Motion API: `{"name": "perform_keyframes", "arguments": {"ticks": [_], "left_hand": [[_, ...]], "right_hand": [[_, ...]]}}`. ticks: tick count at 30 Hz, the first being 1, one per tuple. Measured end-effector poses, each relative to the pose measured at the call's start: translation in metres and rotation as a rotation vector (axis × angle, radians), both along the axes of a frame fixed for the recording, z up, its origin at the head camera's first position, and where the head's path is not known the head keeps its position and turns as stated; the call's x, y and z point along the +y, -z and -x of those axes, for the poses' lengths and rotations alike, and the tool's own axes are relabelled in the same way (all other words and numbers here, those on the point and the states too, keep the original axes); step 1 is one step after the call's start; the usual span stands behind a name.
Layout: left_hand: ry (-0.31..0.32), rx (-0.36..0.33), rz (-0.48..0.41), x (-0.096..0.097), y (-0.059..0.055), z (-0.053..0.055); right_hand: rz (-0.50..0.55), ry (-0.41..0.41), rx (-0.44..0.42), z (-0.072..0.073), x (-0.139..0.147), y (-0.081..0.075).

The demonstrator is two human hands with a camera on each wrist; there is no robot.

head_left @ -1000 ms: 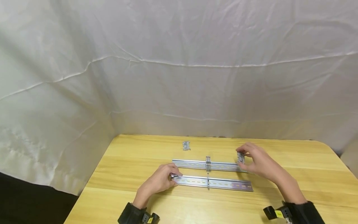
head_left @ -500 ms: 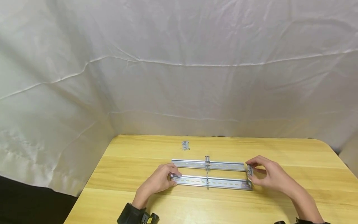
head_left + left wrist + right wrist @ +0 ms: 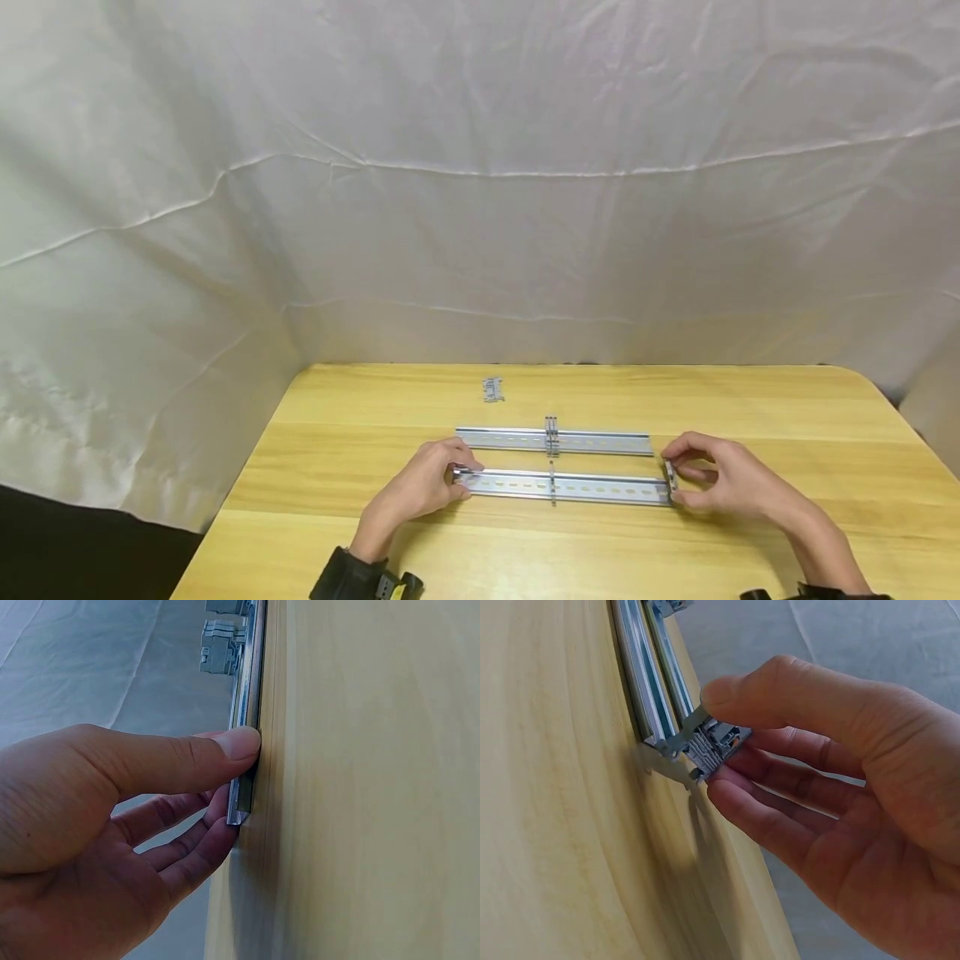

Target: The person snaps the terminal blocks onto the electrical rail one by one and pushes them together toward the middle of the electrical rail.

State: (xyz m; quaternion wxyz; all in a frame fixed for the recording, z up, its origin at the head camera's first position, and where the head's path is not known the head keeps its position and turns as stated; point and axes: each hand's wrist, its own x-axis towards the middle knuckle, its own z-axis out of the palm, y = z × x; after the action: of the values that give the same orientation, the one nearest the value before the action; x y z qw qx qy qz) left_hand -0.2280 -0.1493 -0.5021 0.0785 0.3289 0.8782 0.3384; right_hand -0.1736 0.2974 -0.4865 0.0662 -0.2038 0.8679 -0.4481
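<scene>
The near slotted metal DIN rail (image 3: 607,488) lies on the table, its left end gripped by my left hand (image 3: 423,483) between thumb and fingers. In the left wrist view, the thumb presses on the side of the rail (image 3: 244,791). My right hand (image 3: 738,479) pinches a grey terminal block (image 3: 718,742) right at the near rail's other end. The block stands on edge there, crosswise to the rail; its lower side overlaps the rail end in the right wrist view. A thin terminal block (image 3: 552,483) sits midway along this rail.
Behind lies a second DIN rail (image 3: 495,438), carrying a small group of terminal blocks (image 3: 551,436) near its middle. Farther back a loose grey terminal block (image 3: 492,389) lies flat on the wooden table (image 3: 360,408). A pale cloth (image 3: 465,250) hangs behind the table.
My right hand has brought the terminal block from over the far rail's right end toward me to the near rail's right end, turning it edge-on. My left hand keeps its grip on the rail.
</scene>
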Motion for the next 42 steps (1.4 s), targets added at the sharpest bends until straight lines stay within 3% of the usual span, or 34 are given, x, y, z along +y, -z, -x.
{"name": "perform_keyframes", "arguments": {"ticks": [15, 42], "left_hand": [[-0.01, 0.004, -0.007, -0.002, -0.003, 0.0], [-0.013, -0.007, 0.008, 0.0, -0.003, -0.002]], "right_hand": [[0.084, -0.05, -0.088, 0.001, 0.002, 0.0], [0.146, -0.052, -0.079, -0.001, -0.006, 0.008]]}}
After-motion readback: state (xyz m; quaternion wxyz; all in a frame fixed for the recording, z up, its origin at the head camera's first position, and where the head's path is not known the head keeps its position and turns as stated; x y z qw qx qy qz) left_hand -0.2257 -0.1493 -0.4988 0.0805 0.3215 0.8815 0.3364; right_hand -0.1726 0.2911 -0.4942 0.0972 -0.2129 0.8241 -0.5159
